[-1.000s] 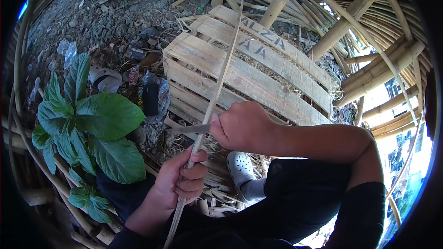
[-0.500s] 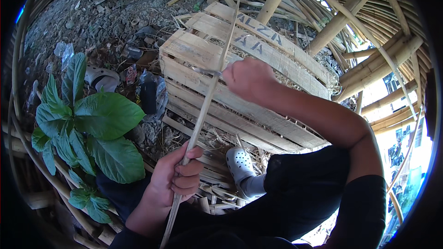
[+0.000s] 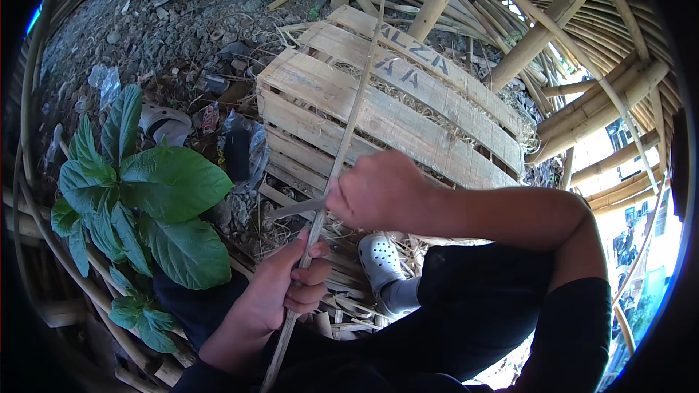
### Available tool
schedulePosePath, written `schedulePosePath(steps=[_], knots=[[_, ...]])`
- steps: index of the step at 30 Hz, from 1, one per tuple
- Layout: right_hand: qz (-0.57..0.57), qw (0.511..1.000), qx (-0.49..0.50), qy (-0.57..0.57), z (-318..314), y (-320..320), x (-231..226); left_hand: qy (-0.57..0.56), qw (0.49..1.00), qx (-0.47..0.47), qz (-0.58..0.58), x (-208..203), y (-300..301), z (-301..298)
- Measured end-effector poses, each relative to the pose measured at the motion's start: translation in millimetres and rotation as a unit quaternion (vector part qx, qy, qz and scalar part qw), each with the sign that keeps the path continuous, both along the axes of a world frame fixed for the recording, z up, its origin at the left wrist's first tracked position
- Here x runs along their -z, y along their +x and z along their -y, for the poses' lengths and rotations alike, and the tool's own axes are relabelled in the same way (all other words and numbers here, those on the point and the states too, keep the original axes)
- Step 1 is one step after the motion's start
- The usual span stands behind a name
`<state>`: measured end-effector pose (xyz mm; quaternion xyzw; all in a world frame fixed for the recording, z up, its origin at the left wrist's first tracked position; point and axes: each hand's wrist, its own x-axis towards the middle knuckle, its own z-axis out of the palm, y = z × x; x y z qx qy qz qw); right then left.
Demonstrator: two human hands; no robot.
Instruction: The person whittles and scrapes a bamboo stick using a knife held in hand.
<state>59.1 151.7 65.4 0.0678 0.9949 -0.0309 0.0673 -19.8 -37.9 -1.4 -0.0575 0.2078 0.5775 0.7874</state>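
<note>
A long, thin bamboo strip (image 3: 354,105) runs slantwise from my lap up over the wooden crate, its tip pointing away from me. My left hand (image 3: 287,284) is closed around its lower part, thumb along the strip. Just above it, my right hand (image 3: 378,193) is closed in a fist around a knife, whose handle the fingers hide. The knife's blade (image 3: 293,209) crosses the strip and sticks out to the left, close to my left thumb.
The slatted wooden crate (image 3: 415,127) with straw inside stands in front of me. A leafy green plant (image 3: 175,182) grows at left. My foot in a white clog (image 3: 381,260) rests on bamboo scraps. Bamboo poles (image 3: 444,0) rise behind; rubble (image 3: 145,36) covers the ground.
My right hand has come down along the strip toward me with the knife, from over the crate to just above my left hand. The left hand has hardly moved.
</note>
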Motion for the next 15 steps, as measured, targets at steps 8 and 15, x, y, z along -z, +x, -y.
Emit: schedulePosePath(steps=[8, 15], knots=[[-0.012, 0.999, 0.000, 0.045, 0.9, 6.2, 2.3, -0.007, 1.000, 0.008, -0.024, -2.5, -0.9, -0.6], [-0.070, 0.997, -0.004, 0.042, -18.1, 1.9, 6.9, -0.017, 0.999, -0.015, -0.030, -3.3, -4.6, -4.9]])
